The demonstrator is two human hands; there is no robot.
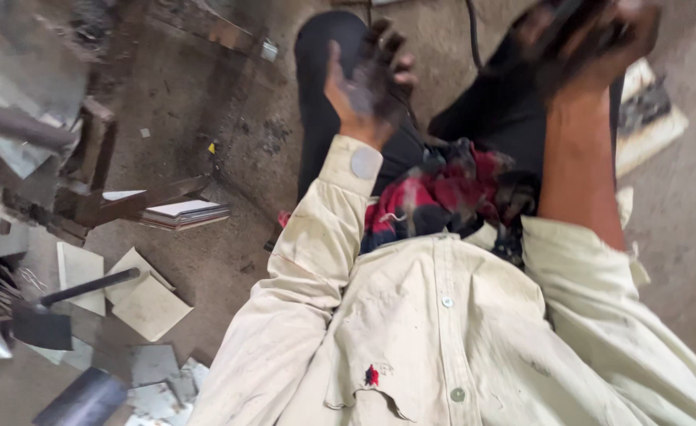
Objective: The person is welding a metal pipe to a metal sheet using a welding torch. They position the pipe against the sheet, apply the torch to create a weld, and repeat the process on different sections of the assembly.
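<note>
My left hand (370,83) is up over my left knee (324,47), fingers spread wide, palm sooty, holding nothing. My right hand (592,39) is near the top right edge of view, curled tight around a dark tool (557,24); the blur hides what kind. A black cable (471,31) runs up from there and out past the top edge.

Both legs are in black trousers, a red checked cloth (442,193) bunched in my lap, cream shirt (442,331) filling the bottom. Right sleeve pushed up, forearm bare.

Open room: bare dirty floor (198,118) left of my knee, and a strip along the right edge.

Left side is crowded: a hammer (56,312) lying on pale cut sheet pieces (151,308), a stack of thin sheets (182,213) under a rusty metal bar (139,201), more scrap toward the bottom left corner. A flat pale slab (651,118) lies just beyond my right leg, well apart from my left hand.
</note>
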